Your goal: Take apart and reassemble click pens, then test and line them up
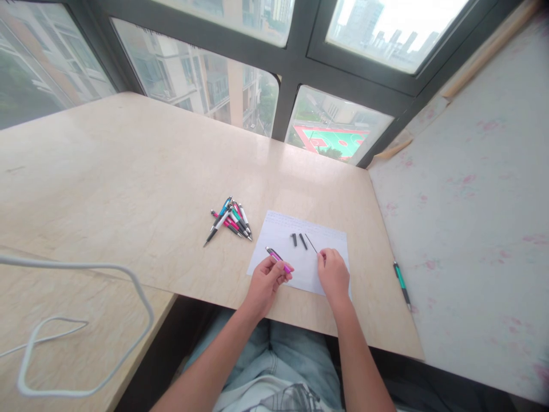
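My left hand (266,286) is closed on a pink pen barrel (277,257) with a dark clip, held above the left part of a white paper sheet (304,274). Between the fingertips of my right hand (333,273) is one end of a thin dark pen refill (311,243), which slants up to the left over the sheet. Just left of it, a black pen grip (303,241) and a second short black piece (294,240) lie on the paper. Rows of faint handwriting run along the sheet's far edge.
A heap of assorted click pens (231,220) lies left of the paper. One green pen (402,285) rests by the wall at right. A white cable (137,286) loops over the left side of the table (128,171). Windows stand behind.
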The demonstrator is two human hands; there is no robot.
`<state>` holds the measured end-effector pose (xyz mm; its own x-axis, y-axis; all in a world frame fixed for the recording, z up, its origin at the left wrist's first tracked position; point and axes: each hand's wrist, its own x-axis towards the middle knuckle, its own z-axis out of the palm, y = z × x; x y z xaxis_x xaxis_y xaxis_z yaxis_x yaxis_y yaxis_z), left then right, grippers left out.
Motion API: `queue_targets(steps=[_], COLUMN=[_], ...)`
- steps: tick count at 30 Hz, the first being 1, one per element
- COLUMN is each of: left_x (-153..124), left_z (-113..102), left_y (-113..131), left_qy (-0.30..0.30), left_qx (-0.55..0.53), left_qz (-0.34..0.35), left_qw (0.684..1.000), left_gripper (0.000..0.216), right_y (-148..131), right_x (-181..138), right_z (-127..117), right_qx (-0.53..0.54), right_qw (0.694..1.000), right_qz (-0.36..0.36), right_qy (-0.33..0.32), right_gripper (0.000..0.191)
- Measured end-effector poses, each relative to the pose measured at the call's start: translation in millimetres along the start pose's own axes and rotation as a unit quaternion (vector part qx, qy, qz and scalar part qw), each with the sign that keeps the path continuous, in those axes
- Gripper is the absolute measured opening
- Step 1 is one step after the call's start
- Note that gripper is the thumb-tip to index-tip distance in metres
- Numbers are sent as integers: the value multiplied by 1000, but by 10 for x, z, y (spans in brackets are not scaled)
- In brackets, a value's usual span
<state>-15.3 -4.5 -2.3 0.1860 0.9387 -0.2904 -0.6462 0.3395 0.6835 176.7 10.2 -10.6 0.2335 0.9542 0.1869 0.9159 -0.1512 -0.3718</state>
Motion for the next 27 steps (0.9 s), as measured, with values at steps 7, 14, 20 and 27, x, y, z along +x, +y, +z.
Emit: queue_targets(steps=[7,14,20,27], left_x=[0,22,15,16], left_z=[44,19,37,38], left_y=[26,22,30,25], left_qy=[21,24,27,26], left_qx=[-32,-44,-47,-30], left_qz=[-7,-17,-11,-8], left_qw=[999,999,998,999], left_gripper=[24,25,26,26], right_y=[58,62,73,18], right_x=[-121,-412,-522,-497], right_z=[-98,-341,-570,-598], right_qx=[227,360,346,311], right_qw=[971,927,933,948], right_qz=[69,86,48,5], right_qy=[-21,-65,-82,-72], right_gripper=[25,30,27,25])
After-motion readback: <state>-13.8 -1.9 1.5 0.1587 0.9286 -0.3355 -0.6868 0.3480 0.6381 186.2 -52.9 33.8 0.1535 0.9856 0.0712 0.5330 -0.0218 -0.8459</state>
